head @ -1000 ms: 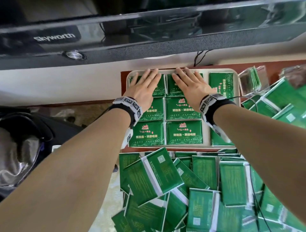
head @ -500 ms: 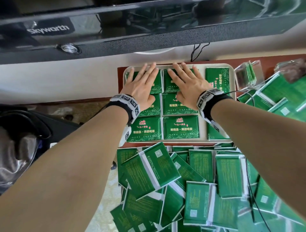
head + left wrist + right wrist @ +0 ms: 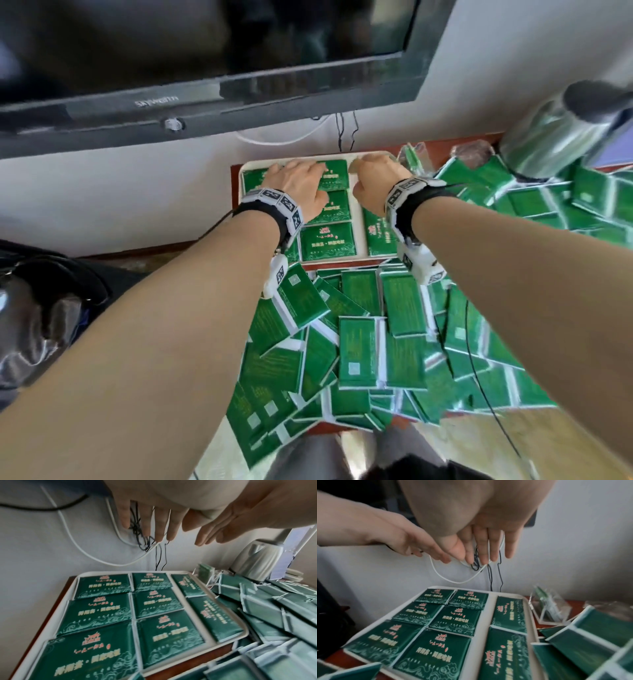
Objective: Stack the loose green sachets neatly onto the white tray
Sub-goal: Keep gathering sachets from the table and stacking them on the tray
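The white tray (image 3: 359, 219) sits on the red-brown table by the wall and holds green sachets (image 3: 327, 241) laid flat, two columns on the left and one column turned sideways on the right. A big heap of loose green sachets (image 3: 359, 346) lies in front of it and to its right. My left hand (image 3: 298, 186) hovers over the tray's far left part, my right hand (image 3: 375, 181) over its far middle. The wrist views show the left hand (image 3: 154, 520) and right hand (image 3: 488, 545) raised above the sachets (image 3: 455, 619), fingers straight, holding nothing.
A black television (image 3: 205, 51) hangs on the wall above, with cables (image 3: 346, 130) dangling behind the tray. A steel kettle (image 3: 555, 137) stands at the far right. A clear holder (image 3: 549, 608) with green packets stands beside the tray. A dark bag (image 3: 51, 291) lies left.
Both hands lay flat on the tray's far sachets before; now they are lifted off them. The head camera has tilted up, showing more of the wall and television.
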Demonstrator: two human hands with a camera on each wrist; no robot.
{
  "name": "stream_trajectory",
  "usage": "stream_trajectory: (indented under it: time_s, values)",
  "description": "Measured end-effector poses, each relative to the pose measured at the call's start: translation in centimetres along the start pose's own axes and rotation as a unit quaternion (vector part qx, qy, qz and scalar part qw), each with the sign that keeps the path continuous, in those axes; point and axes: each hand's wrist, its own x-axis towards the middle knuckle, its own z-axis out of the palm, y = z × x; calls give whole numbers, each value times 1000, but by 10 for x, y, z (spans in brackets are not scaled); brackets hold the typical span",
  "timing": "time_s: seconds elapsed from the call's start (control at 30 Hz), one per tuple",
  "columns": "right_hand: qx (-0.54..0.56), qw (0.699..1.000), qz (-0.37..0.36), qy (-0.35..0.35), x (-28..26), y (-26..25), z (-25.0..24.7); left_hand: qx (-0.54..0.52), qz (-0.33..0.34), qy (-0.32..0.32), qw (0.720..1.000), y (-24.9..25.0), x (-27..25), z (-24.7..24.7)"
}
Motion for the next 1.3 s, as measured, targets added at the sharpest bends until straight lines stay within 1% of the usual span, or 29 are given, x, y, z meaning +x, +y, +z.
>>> stream_trajectory:
  time_s: [0.07, 0.13, 0.2, 0.27, 0.4, 0.5, 0.57, 0.7, 0.77, 0.87, 0.97, 1.07, 1.2, 1.3]
  values:
    - [4, 1000, 4, 1, -32, 9, -24, 17, -1, 17, 1000, 25, -16, -22]
    - [14, 999, 18, 24, -69, 24, -50, 30, 8, 44, 999, 59, -32, -44]
    - [31, 997, 32, 60, -111, 47, -71, 47, 9, 70, 996, 105, -48, -60]
    - [23, 995, 37, 91, -161, 77, -82, 59, 9, 94, 994, 160, -64, -65]
    - [25, 992, 81, 93, -275, 158, -78, 50, 48, 137, 988, 287, -106, -52]
    - [17, 986, 135, 100, -355, 226, -75, 64, 90, 135, 985, 378, -131, -42]
    - [8, 980, 174, 98, -401, 270, -76, 61, 105, 122, 985, 432, -137, -42]
    - [-12, 972, 215, 89, -473, 340, -82, 36, 136, 140, 980, 525, -137, -58]
    - [-13, 969, 224, 99, -494, 368, -89, 43, 152, 143, 977, 561, -131, -67]
    - [-20, 965, 242, 102, -508, 408, -100, 61, 170, 140, 974, 602, -113, -77]
    - [-26, 960, 254, 118, -516, 451, -107, 72, 166, 136, 974, 637, -88, -85]
    - [-14, 958, 259, 118, -517, 498, -112, 71, 164, 126, 976, 672, -55, -88]
    - [-12, 961, 260, 94, -512, 543, -123, 59, 141, 112, 982, 713, -10, -104]
    - [-25, 964, 252, 79, -500, 576, -132, 44, 135, 122, 982, 742, 16, -119]
